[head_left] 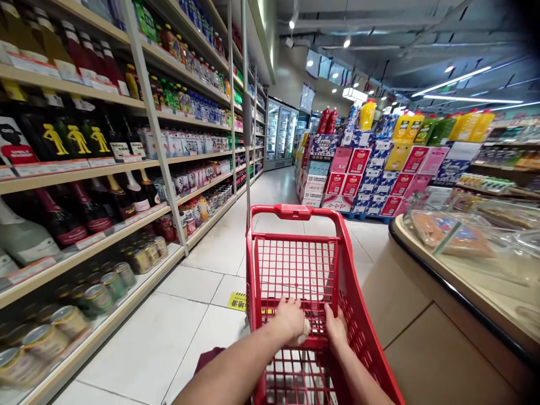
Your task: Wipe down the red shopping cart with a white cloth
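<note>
I had both hands on the near rail of the red shopping cart. My left hand was closed over the rail with its fingers curled around it, and something pale and crumpled was pressed under that palm; I could not tell what it was. My right hand sat just beside it, almost touching, its fingers hooked over the same rail. The cart's mesh basket stretched straight ahead of the fingers.

Below and ahead of my left fingers, a yellow floor sticker lay on the white tiled floor. To the left of the fingers ran long shelves, with cans on the bottom level and dark bottles above. To the right of the fingers, a curved worktop carried wrapped food under clear covers.

Well beyond the fingers, past the cart's far rim, stood a stack of red, blue and white boxes topped with big coloured bottles. Farthest off, at the aisle's end, were glass-door coolers.
</note>
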`<state>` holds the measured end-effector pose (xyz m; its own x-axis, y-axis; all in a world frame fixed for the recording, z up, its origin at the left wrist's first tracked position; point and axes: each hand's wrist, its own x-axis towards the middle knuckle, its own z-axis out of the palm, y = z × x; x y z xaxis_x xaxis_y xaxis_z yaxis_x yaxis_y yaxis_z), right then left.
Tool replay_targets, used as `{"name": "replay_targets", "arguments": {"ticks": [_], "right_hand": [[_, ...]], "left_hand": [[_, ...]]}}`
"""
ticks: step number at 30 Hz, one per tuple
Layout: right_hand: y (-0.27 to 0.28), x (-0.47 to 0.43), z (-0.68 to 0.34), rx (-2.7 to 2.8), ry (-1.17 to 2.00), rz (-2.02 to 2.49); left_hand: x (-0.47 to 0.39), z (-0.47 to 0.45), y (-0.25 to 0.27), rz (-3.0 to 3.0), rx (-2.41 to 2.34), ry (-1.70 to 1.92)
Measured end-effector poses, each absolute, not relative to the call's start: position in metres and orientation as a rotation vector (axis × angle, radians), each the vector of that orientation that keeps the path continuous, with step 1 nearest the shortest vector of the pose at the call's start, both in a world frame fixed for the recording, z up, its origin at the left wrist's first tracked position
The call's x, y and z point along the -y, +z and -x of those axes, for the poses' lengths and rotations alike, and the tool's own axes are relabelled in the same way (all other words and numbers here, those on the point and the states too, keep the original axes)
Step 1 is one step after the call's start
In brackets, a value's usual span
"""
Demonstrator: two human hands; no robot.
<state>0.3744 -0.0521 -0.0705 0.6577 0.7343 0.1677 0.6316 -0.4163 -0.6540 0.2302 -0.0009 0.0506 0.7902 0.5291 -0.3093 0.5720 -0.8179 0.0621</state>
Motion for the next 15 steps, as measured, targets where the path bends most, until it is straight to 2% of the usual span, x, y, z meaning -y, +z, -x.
{"name": "replay_targets", "arguments": {"ticks": [4,7,13,15], "right_hand": [[-0.084,0.049,-0.358,0.824,0.166,2.091],[-0.073,0.046,-0.327,0.878,0.135,2.077],[0.037,0.079,-0.325,1.217,0.242,1.973],[0.075,0.103,-0.352,1.103,0.043,1.920]], "left_hand": [[-0.023,-0.254,0.037,-2.728,-0.964,-0.583],[-0.030,-0.263,0.038,-2.673,-0.966,-0.644],[-0.028,-0.265,0.077,-2.612,-0.832,-0.647],[-0.027,-0.263,0.100,-2.586,-0.754,-0.633]]}}
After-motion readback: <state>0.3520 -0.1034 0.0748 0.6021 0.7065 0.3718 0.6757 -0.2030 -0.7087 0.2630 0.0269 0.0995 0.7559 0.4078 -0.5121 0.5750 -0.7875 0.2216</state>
